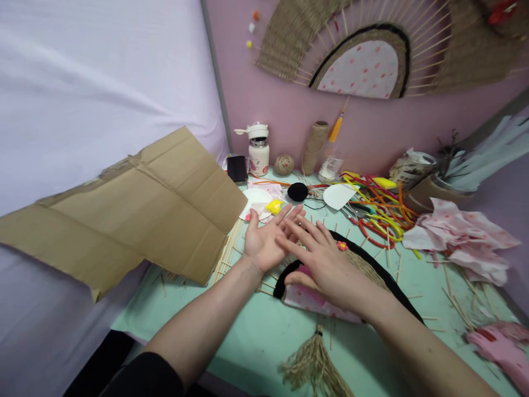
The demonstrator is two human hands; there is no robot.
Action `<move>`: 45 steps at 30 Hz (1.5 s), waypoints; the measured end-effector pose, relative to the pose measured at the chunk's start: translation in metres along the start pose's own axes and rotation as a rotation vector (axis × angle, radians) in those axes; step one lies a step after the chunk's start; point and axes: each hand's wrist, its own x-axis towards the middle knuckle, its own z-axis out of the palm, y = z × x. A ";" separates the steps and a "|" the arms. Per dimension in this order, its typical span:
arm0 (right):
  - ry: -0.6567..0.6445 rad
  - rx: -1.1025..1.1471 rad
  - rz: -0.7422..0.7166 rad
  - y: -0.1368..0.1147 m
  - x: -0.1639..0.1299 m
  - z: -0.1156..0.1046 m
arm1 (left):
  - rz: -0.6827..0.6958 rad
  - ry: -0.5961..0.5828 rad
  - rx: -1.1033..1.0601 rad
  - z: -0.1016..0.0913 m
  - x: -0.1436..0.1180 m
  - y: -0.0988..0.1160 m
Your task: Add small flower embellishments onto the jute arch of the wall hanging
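Note:
My left hand [268,240] is turned palm up with its fingers spread, and nothing lies in it. Over its fingertips my right hand [322,264] reaches palm down, fingers outstretched; the two hands overlap and seem to touch at the fingers. Beneath them on the table rests a half-round fan [367,264] of thin sticks, twine and black edging, with a small pink flower on it. Its pink spotted centre [301,298] is partly hidden by my right hand. A twine tassel [316,364] lies at the fan's near side.
Cardboard [136,204] leans at the left. Behind stand a white bottle [258,157], a twine ball [284,164] and a twine spool [316,146]. Scissors [374,234], coloured strips and crumpled spotted paper [458,237] lie right; a pink glue gun [500,350] is near. A larger fan [359,66] hangs behind.

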 end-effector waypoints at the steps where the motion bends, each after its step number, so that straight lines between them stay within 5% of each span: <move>1: 0.011 -0.018 0.018 0.001 0.000 0.000 | 0.009 0.002 0.002 0.000 0.000 0.000; 6: 0.055 -0.073 0.044 0.002 0.001 0.006 | -0.086 0.014 0.032 0.000 -0.001 -0.005; 13: 0.056 -0.043 0.029 0.002 0.000 0.003 | 0.013 0.000 0.007 0.000 0.000 0.001; 18: 0.047 -0.060 0.011 0.001 0.001 0.005 | -0.099 0.006 0.021 -0.002 0.000 -0.008; 23: 0.021 -0.081 0.002 0.000 0.000 0.001 | 0.005 -0.006 0.019 -0.003 0.001 -0.002; 29: 0.032 -0.078 0.023 -0.002 0.002 0.005 | -0.098 -0.003 0.038 -0.003 0.000 -0.009; 45: 0.001 -0.053 -0.019 -0.005 0.000 0.005 | -0.018 0.063 0.050 -0.004 0.002 -0.008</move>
